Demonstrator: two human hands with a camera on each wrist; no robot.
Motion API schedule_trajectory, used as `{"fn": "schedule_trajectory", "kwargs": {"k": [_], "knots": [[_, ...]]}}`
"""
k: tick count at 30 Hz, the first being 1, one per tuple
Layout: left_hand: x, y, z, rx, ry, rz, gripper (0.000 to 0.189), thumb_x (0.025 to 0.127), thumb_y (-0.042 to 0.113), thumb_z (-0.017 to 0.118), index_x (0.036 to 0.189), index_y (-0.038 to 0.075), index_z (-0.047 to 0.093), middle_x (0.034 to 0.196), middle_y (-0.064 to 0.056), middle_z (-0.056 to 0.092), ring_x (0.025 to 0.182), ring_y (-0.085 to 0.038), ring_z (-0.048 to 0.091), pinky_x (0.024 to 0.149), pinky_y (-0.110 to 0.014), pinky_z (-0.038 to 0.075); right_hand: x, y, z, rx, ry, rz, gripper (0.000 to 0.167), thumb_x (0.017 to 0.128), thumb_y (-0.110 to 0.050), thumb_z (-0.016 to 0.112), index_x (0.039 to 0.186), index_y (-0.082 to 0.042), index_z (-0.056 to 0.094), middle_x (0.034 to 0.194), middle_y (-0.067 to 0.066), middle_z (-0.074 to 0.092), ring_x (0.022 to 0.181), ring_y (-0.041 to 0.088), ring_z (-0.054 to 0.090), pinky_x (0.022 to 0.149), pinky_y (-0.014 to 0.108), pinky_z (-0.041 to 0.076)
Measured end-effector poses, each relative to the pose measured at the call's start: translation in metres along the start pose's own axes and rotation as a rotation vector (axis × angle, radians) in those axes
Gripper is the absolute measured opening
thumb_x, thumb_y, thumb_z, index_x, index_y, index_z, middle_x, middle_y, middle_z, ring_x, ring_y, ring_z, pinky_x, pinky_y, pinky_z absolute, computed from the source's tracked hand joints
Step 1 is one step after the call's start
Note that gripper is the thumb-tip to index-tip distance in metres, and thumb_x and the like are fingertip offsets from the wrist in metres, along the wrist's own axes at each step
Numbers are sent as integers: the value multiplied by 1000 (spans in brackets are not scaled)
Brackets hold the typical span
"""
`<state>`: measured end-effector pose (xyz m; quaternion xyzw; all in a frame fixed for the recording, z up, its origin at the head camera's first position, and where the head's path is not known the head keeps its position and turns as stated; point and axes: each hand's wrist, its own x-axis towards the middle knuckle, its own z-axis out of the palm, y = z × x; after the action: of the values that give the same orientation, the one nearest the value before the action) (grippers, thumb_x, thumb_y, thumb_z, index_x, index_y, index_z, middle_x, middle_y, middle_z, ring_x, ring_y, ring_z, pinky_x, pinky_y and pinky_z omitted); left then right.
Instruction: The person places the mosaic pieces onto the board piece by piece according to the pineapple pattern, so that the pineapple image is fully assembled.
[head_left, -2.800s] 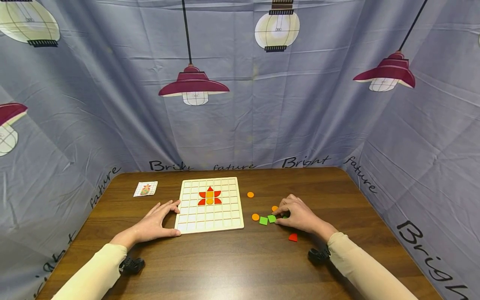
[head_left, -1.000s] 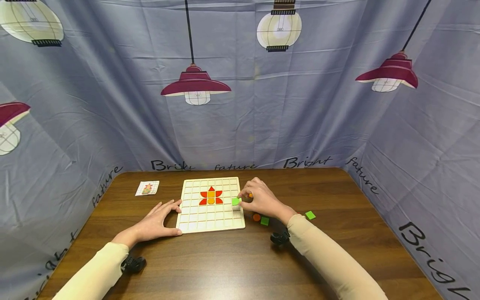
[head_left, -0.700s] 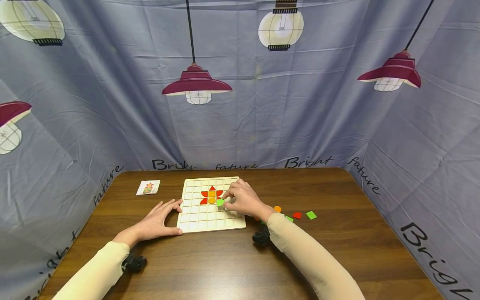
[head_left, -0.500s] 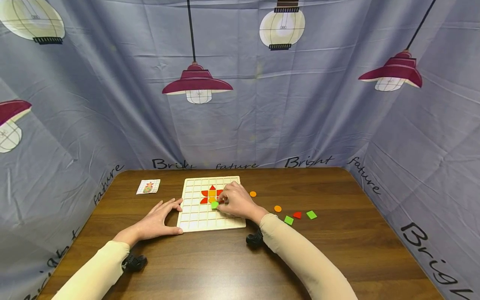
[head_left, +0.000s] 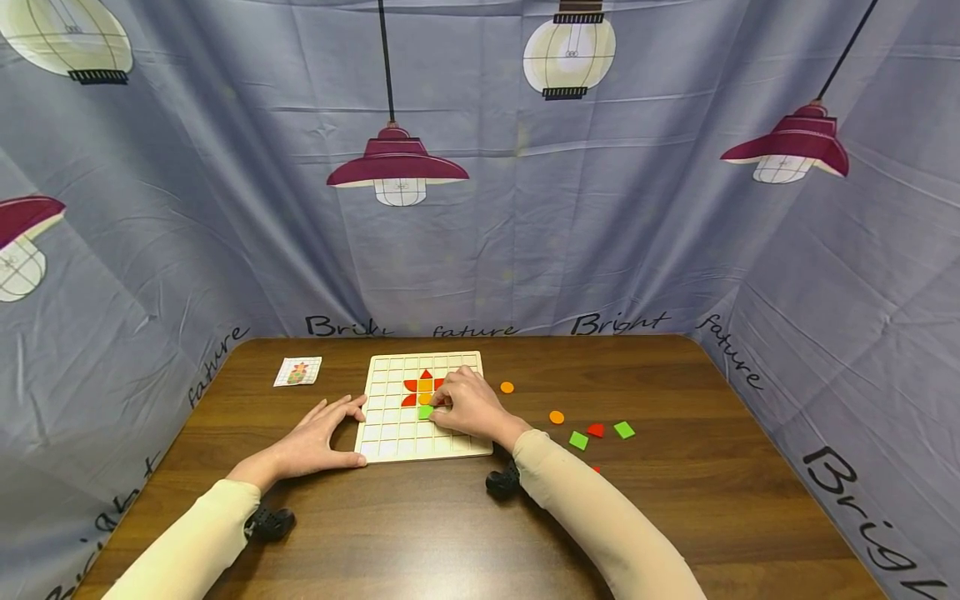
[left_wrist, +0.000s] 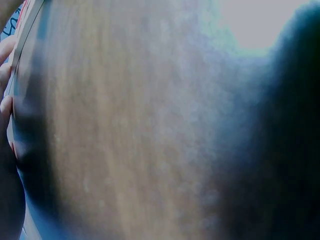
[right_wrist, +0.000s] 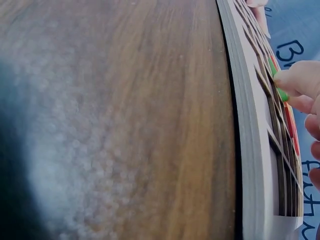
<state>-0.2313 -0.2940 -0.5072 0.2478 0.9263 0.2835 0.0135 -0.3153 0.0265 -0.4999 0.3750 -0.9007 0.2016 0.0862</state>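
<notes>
A pale square grid board (head_left: 390, 450) lies on the brown table. On it, several red pieces (head_left: 409, 386), an orange square (head_left: 425, 385) and an orange disc (head_left: 425, 399) form a pattern. My right hand (head_left: 472, 406) pinches a green square tile (head_left: 425, 412) between thumb and fingers, on the board just below the orange disc. It covers part of the board's right side. In the right wrist view the green tile (right_wrist: 283, 95) stands tilted at the fingertips. My left hand (head_left: 315, 442) rests against the board's left edge, thumb and fingers spread apart.
Loose to the right lie orange discs (head_left: 557, 417), green squares (head_left: 578, 440) and red pieces (head_left: 596, 430), one partly behind the right sleeve. A small pattern card (head_left: 297, 372) lies at the back left. A printed curtain (head_left: 480, 250) surrounds the table (head_left: 420, 533).
My right hand has gone from the loose pieces leftward onto the board, carrying a green square, which has come down below the orange disc. The left hand has stayed at the board's edge.
</notes>
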Motion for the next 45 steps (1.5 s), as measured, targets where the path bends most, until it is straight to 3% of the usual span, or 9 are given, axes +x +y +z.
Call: {"fn": "schedule_trajectory", "kwargs": {"k": [16,22,26,38,45], "knots": [[1,2,0,-2,2,0,61,81,58,81,120,19,55,161,-13,39,149,-42,29,120,-67,7,0,-1,-2,22,-27,15,15,84,-38,80,95,-27,80,80,-16,54,83,10,42,71,24,38],[0,3,0,3,5,-3,61,81,58,81,120,19,55,161,-13,39,149,-42,29,120,-66,8,-3,6,-14,18,-17,14,18,86,-41,80,97,-28,80,86,-14,57,87,10,44,79,28,41],[0,3,0,0,2,-6,61,81,57,81,121,19,55,161,-14,39,149,-42,29,120,-67,8,-5,15,-26,62,-9,45,19,88,-38,78,102,-25,80,93,-14,61,92,10,46,87,32,42],[-1,3,0,7,7,-2,60,80,57,81,118,18,56,160,-15,40,149,-43,30,120,-67,9,-17,50,-60,112,26,130,29,91,-33,78,115,-17,78,109,-4,66,102,19,50,92,42,42],[0,3,1,2,9,-3,59,81,57,81,118,19,55,160,-14,40,149,-43,30,120,-67,8,-33,74,-71,115,23,197,31,92,-36,77,118,-18,77,110,-6,66,104,19,49,95,44,41]]}}
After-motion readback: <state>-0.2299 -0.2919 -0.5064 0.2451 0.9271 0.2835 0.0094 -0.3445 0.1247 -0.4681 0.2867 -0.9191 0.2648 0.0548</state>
